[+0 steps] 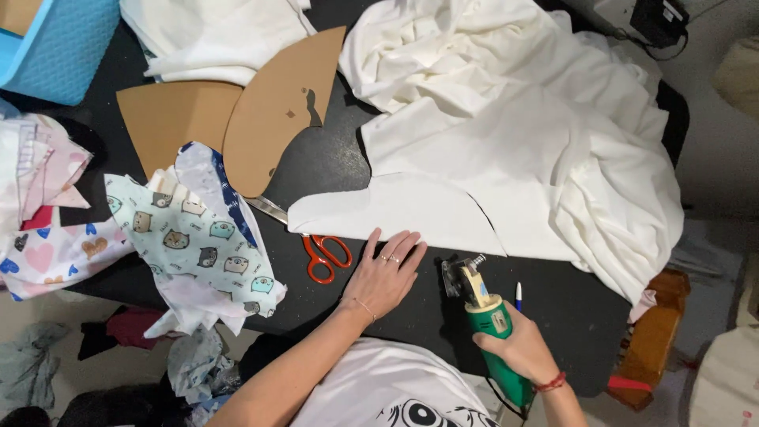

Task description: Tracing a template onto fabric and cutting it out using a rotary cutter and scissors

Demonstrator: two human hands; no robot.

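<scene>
My left hand lies flat on the black table, fingers spread, its fingertips touching the near edge of a cut white fabric piece. My right hand grips the green handle of an electric rotary fabric cutter, whose blade end sits on the table just below the fabric's cut edge. The cut piece lies beside a large crumpled white cloth that covers the right half of the table.
Orange-handled scissors lie left of my left hand. Brown cardboard patterns and printed fabric scraps fill the left side. A blue pen lies by the cutter. A blue bin stands far left, a wooden stool at right.
</scene>
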